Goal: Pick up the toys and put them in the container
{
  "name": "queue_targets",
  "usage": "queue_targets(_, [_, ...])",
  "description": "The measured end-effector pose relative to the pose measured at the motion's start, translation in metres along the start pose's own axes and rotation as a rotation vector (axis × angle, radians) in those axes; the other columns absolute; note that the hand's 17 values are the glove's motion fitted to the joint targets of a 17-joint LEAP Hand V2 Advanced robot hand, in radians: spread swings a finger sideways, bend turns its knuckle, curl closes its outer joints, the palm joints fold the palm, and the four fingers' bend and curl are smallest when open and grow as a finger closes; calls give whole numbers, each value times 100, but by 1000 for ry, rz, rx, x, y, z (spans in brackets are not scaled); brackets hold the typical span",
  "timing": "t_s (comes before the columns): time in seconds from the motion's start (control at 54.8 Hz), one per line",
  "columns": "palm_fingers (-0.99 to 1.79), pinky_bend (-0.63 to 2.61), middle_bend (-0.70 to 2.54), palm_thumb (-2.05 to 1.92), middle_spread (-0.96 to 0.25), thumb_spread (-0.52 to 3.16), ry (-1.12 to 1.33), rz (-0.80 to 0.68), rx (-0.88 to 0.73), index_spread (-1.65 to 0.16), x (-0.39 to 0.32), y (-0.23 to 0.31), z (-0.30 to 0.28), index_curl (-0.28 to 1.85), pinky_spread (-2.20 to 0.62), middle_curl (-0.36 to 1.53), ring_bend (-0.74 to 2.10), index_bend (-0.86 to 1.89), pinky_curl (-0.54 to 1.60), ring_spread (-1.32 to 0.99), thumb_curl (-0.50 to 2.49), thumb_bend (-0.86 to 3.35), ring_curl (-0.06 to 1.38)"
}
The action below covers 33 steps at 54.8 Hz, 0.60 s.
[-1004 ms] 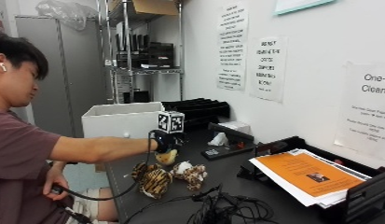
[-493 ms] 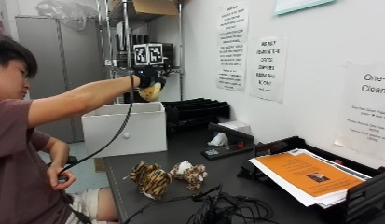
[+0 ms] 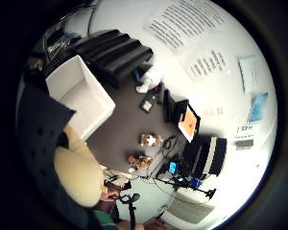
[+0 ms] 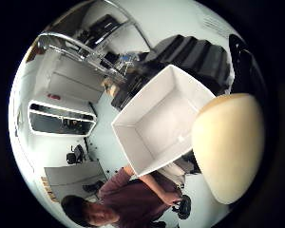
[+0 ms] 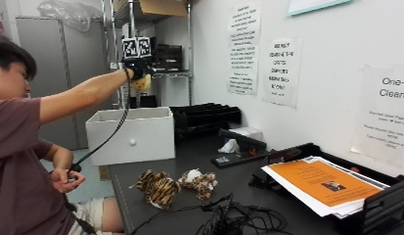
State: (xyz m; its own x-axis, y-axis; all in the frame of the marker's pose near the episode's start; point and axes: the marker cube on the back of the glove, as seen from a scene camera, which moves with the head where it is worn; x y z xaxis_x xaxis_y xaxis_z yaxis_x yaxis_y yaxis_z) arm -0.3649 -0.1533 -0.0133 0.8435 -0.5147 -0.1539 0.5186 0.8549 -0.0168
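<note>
My gloved right hand (image 5: pixel 137 65) is raised high above the white container (image 5: pixel 131 135) and grips a cream-yellow plush toy (image 5: pixel 142 83). In the thumb side palm view the toy (image 4: pixel 228 147) sits close to the palm, with the open container (image 4: pixel 165 118) below it. The little finger side palm view shows the same toy (image 3: pixel 79 175) beside the container (image 3: pixel 79 93). Two plush toys lie on the dark table: a striped tiger (image 5: pixel 156 186) and a brown-and-white one (image 5: pixel 200 181). They also show far below as the tiger (image 3: pixel 140 160) and its neighbour (image 3: pixel 151 139).
A tangle of black cables (image 5: pixel 227 220) lies at the table's front edge. A black paper tray with an orange sheet (image 5: pixel 319 183) stands at the right. Stacked black trays (image 5: pixel 205 117) sit behind the container, against the wall. A metal shelf (image 5: pixel 152 49) stands at the back.
The hand lifted the cream toy off the table beside the other two toys, swung it up over the container, and has since risen a little higher.
</note>
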Motion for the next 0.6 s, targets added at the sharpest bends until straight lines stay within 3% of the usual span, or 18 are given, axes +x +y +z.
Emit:
queue_targets(0.365, [53,140,131,71,-36,-4,-9,-126,53,-43,-43,-29,13,107,-31,96,157,96,67,-43,110,17,83])
queue_targets(0.457, [46,141,128,70,-36,-3,17,-163,-76,-43,-56,-32,26,109,-31,96,156,91,67,-43,111,15,82])
queue_targets(0.493, [33,142,122,70,-37,0,40,-171,-187,-42,-57,-29,33,108,-30,95,154,84,68,-42,111,14,81])
queue_targets(0.548, [-26,145,91,54,-35,21,62,-205,-345,-37,-59,-24,41,98,-27,85,149,48,67,-38,113,7,80])
queue_targets(0.566, [-55,148,78,48,-29,32,61,-214,-371,-35,-61,-24,43,92,-22,80,137,33,67,-34,111,4,76])
queue_targets(0.603, [-69,147,61,41,-21,47,58,-229,-387,-32,-62,-24,44,84,-16,74,118,17,64,-27,107,0,72])
